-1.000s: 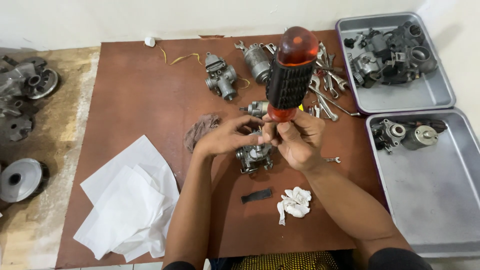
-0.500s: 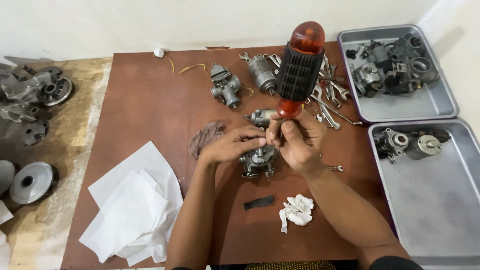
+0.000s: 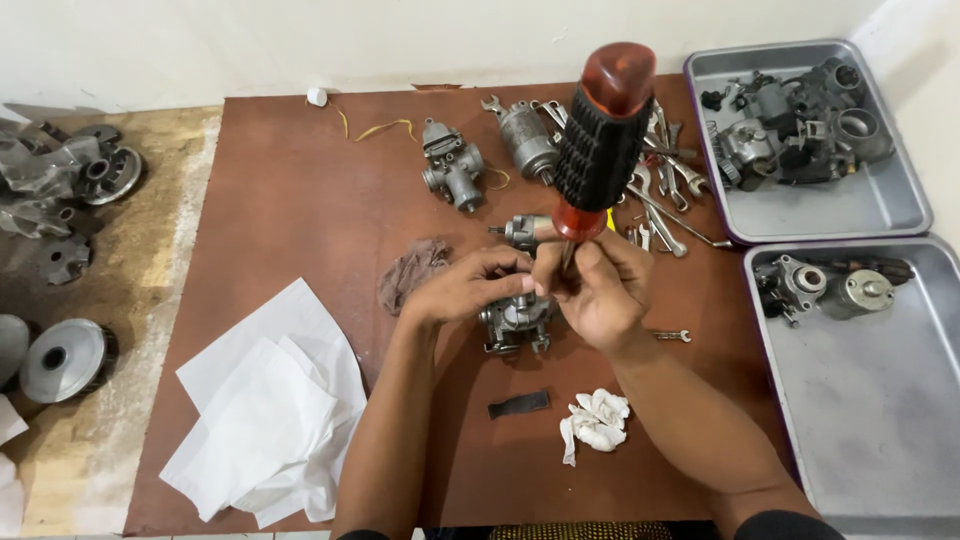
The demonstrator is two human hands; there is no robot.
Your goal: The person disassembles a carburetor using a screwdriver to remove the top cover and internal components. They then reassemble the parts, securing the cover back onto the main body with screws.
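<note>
Right now your right hand (image 3: pixel 600 290) grips the screwdriver (image 3: pixel 600 135) upright at frame centre, while your left hand (image 3: pixel 470 290) steadies the metal carburetor (image 3: pixel 515 322) on the brown board (image 3: pixel 300 210). White paper sheets (image 3: pixel 265 420) lie lower left, grey trays (image 3: pixel 880 420) fill the right edge, and a pale wall (image 3: pixel 300 40) runs along the top.

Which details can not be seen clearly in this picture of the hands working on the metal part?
- Head view: the screwdriver tip is hidden behind the right hand fingers.
- Where the tip meets the carburetor is covered by the left hand.
- The lower grey tray is cut off by the right edge.
- Wrench markings are too small.
</note>
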